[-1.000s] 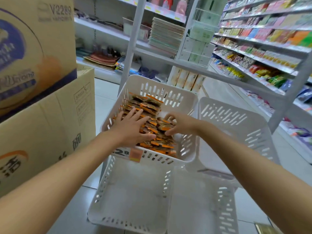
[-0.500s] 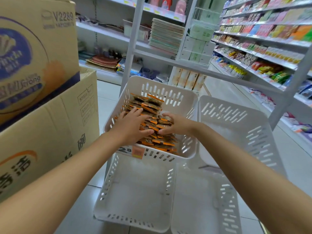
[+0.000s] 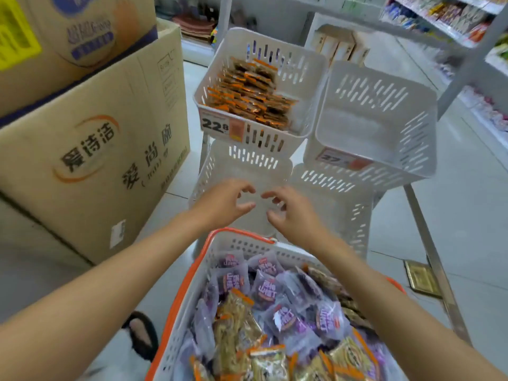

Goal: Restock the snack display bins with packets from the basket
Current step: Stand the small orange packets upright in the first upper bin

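A white basket with an orange handle sits at the bottom, full of purple packets and brown-gold packets. Above it stand white display bins. The upper left bin holds a stack of orange-brown packets and carries a price tag. The upper right bin and the lower bins hold nothing. My left hand and my right hand hover side by side over the lower left bin, just beyond the basket's far rim, fingers loosely curled, holding nothing.
Stacked cardboard boxes crowd the left side. A metal rack leg slants down on the right, with stocked shelves behind it. A sandalled foot shows left of the basket on the tiled floor.
Both hands have come off the orange-brown packets in the upper left bin and drawn back toward me, over the lower bin. The view has tilted down, bringing the basket into sight.
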